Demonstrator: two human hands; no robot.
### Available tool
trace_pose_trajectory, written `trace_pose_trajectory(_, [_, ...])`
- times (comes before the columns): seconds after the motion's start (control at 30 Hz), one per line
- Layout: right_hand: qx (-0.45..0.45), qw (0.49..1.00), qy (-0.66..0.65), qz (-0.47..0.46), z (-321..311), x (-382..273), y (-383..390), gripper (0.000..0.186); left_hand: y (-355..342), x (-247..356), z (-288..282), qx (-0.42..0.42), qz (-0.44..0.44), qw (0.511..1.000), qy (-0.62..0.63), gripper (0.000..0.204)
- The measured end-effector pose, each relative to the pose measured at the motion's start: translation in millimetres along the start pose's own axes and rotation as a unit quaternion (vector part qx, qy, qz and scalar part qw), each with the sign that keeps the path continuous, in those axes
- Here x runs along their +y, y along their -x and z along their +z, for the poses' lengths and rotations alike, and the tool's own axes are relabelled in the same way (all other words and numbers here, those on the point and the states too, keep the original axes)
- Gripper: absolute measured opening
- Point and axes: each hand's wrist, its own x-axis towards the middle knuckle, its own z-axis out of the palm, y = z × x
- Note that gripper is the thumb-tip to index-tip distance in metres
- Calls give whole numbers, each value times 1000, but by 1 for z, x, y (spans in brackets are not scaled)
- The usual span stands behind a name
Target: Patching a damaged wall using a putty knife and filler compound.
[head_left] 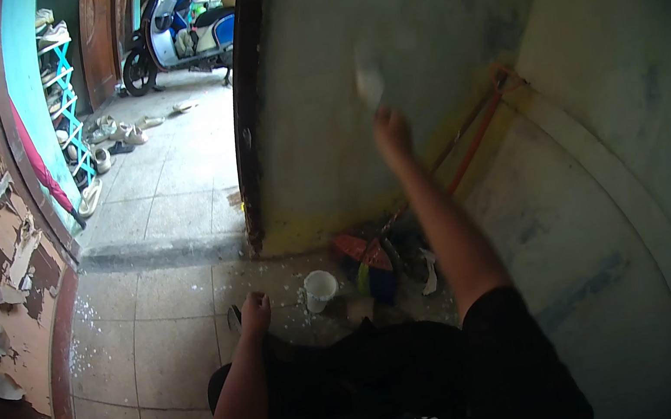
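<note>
We look down on one greenish wall (307, 82), its dark left edge bordering one bright doorway (171, 165), above one tiled floor (175, 358) sprinkled with white flecks (88, 312), too many to count. Two long handles (475, 141) lean into the wall's right-hand corner; the gear at their foot is too dim for us to number. One white tub (321, 289) stands on the floor near the wall's lower edge, just right of the left hand (255, 312), the nearer of the two hands. One pale tool (370, 84), blurred, lies directly beyond the raised right hand (392, 126), its long axis running roughly up the wall; that hand, much the nearer, appears closed on its lower end. One small dark thing (234, 318) shows beside the left hand, whose fingers look curled; we cannot tell whether they grip it.
</note>
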Motion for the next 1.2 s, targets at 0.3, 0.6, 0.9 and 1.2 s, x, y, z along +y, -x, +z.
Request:
trace_pose_trajectory(0.3, [-330, 926, 72, 168, 42, 96, 181, 42, -2, 6, 10, -22, 1, 1000, -7, 28])
trace_pose_trajectory(0.6, [-182, 940, -188, 217, -78, -34, -63, 36, -7, 0, 11, -32, -10, 999, 6, 28])
trace_pose_trajectory(0.9, [-86, 931, -348, 68, -130, -76, 45, 35, 5, 3, 5, -57, -27, 997, -46, 32])
trace_pose_trajectory(1.2, [-114, 927, -307, 184, 61, 175, 347, 20, -8, -26, 8, -96, -8, 994, -56, 56])
